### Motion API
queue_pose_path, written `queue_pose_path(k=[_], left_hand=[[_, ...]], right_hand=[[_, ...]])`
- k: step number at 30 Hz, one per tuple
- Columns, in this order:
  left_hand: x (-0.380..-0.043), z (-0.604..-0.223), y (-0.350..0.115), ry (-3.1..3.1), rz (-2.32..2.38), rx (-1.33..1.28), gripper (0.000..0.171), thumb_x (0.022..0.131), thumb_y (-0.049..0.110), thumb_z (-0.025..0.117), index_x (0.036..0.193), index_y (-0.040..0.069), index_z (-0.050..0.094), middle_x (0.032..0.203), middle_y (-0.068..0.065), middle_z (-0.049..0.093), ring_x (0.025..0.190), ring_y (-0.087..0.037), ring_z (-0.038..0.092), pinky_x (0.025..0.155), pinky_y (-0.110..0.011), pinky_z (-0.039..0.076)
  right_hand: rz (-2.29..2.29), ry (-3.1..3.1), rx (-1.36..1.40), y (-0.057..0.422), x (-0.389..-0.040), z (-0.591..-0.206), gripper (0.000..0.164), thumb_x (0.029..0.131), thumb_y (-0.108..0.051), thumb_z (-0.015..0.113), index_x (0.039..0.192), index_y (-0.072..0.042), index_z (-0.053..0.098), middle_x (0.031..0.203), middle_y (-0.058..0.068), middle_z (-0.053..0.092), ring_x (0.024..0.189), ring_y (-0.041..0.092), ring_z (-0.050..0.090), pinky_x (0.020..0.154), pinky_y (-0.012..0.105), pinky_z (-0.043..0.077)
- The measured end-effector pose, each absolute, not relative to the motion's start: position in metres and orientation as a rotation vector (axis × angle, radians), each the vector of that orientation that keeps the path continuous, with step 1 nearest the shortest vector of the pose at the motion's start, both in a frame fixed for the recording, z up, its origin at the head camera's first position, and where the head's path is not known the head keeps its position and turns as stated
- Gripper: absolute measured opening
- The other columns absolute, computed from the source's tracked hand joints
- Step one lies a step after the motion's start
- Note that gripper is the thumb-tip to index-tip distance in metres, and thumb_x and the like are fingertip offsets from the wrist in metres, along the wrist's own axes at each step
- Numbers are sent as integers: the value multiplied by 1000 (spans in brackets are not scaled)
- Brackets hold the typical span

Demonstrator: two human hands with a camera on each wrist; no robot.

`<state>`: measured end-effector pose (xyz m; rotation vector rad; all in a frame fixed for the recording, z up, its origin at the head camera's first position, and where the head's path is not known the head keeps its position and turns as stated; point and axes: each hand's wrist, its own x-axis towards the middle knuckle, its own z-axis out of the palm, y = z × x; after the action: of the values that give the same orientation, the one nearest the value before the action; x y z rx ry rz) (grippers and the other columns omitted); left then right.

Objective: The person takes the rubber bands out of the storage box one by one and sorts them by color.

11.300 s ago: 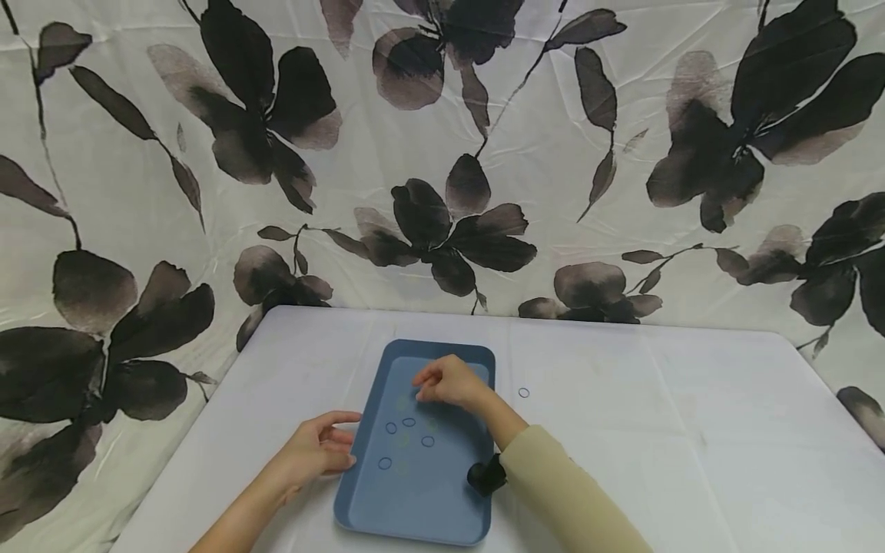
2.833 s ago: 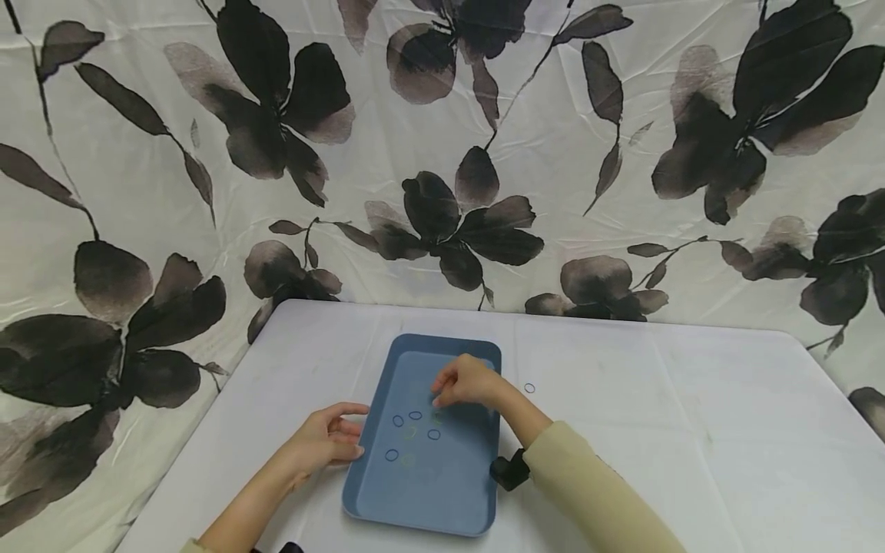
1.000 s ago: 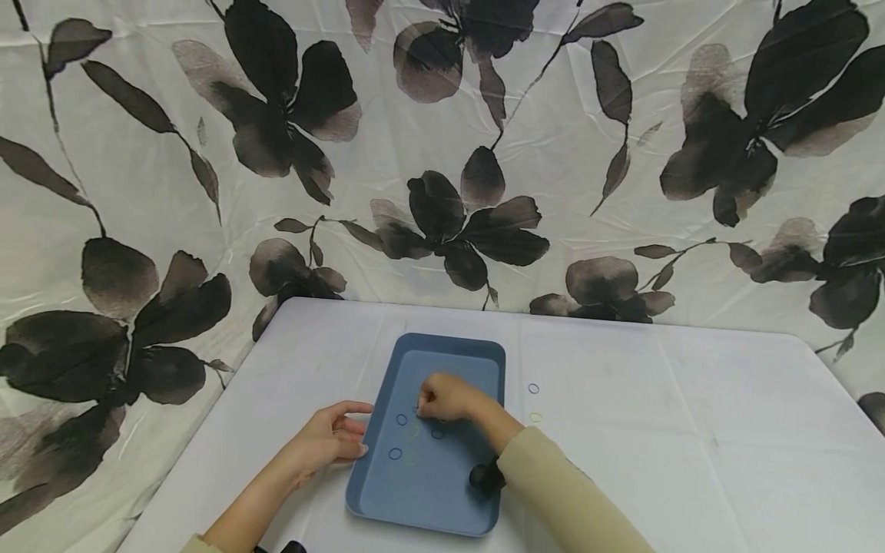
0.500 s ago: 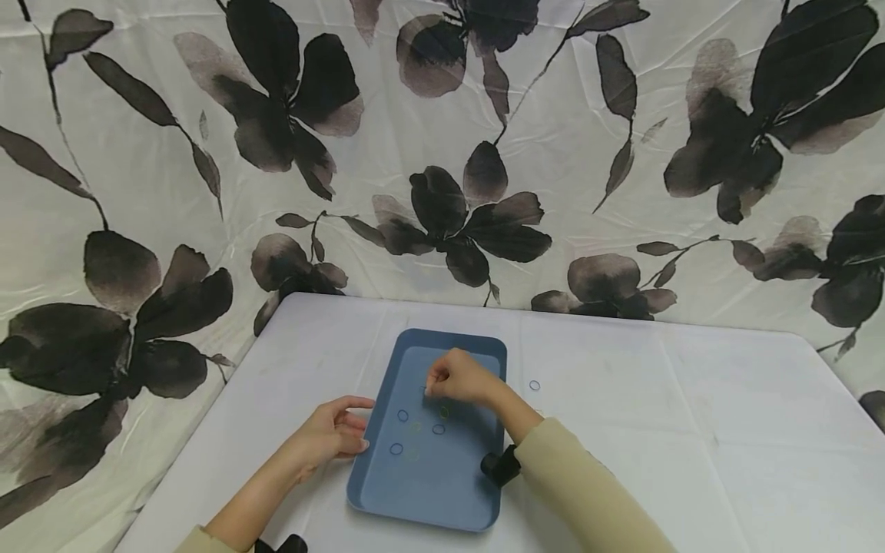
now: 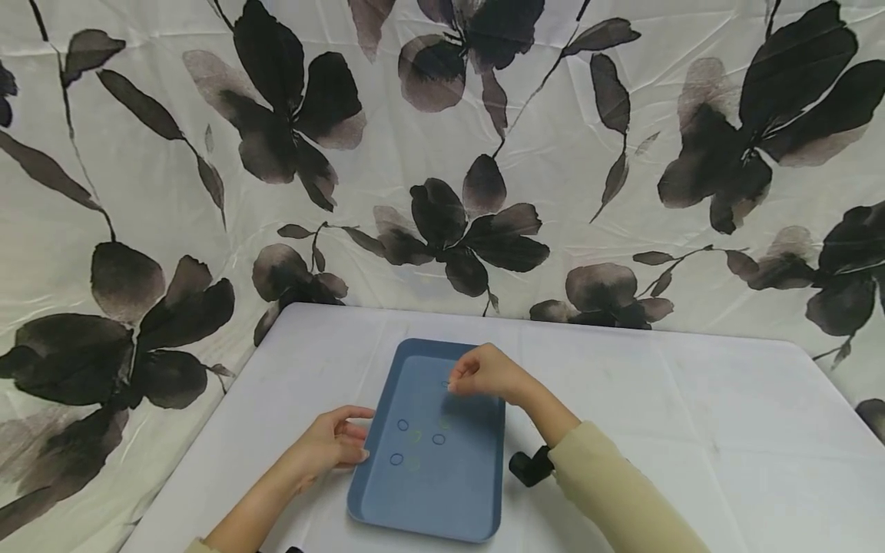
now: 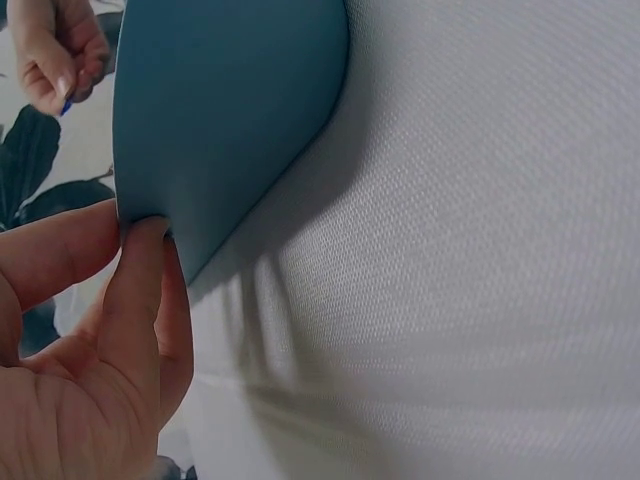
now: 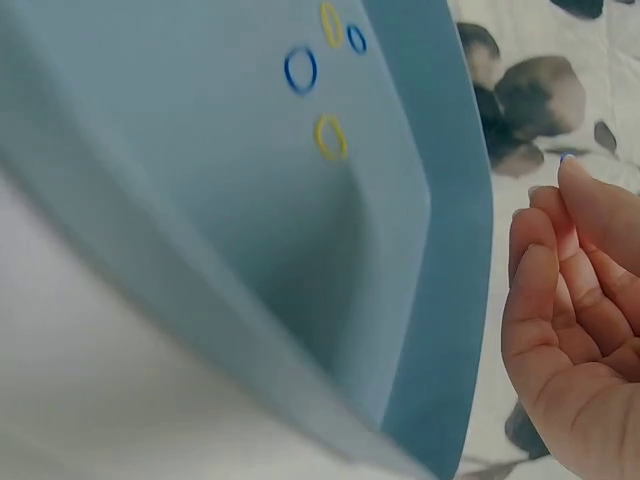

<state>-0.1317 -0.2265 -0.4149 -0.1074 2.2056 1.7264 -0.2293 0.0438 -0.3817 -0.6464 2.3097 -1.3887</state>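
Note:
My right hand [image 5: 489, 373] is over the far right part of the blue tray [image 5: 442, 499], pinching a small blue ring [image 7: 567, 157] between thumb and fingertip. Only a bit of that ring shows past the fingers. My left hand [image 5: 328, 445] grips the tray's left rim, thumb and fingers meeting at the edge in the left wrist view. On the tray lie three thin blue rings [image 5: 439, 439] and several yellow rings [image 7: 330, 137], the yellow ones faint in the head view.
The tray lies on a white-covered table [image 5: 643, 430]. A black wrist camera [image 5: 531, 466] hangs under my right sleeve, beside the tray's right edge. Behind the table hangs a cloth [image 5: 442, 138] with dark flowers.
My right hand has picked a blue ring off the tray and moved up and rightward with it. The rings seen earlier right of the tray are now behind my right forearm. The left hand stays put.

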Motion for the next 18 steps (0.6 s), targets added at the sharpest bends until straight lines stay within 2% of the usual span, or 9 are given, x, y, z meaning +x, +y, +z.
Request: queue_pose_path(k=[9, 14, 18], left_hand=[[-131, -415, -228, 2196, 1739, -88, 65, 71, -13, 67, 131, -8, 42, 94, -15, 51, 77, -16, 58, 67, -34, 53], [-130, -415, -229, 2190, 1741, -93, 65, 71, -14, 67, 131, -9, 42, 95, -15, 52, 78, -16, 58, 67, -33, 54], [-131, -416, -228, 2194, 1741, -100, 65, 71, -14, 67, 131, -8, 42, 95, -15, 52, 77, -16, 58, 67, -33, 53]], right_hand=[[-1478, 2244, -502, 74, -237, -384, 12, 80, -2, 69, 89, 5, 68, 80, 6, 67, 75, 17, 64, 74, 35, 53], [-1494, 2233, -460, 89, -238, -385, 16, 81, -4, 68, 92, 8, 67, 81, 7, 67, 82, 26, 66, 77, 39, 53], [-1488, 2245, -424, 100, -238, -386, 19, 82, -4, 68, 94, 9, 66, 81, 6, 67, 78, 23, 64, 78, 42, 52]])
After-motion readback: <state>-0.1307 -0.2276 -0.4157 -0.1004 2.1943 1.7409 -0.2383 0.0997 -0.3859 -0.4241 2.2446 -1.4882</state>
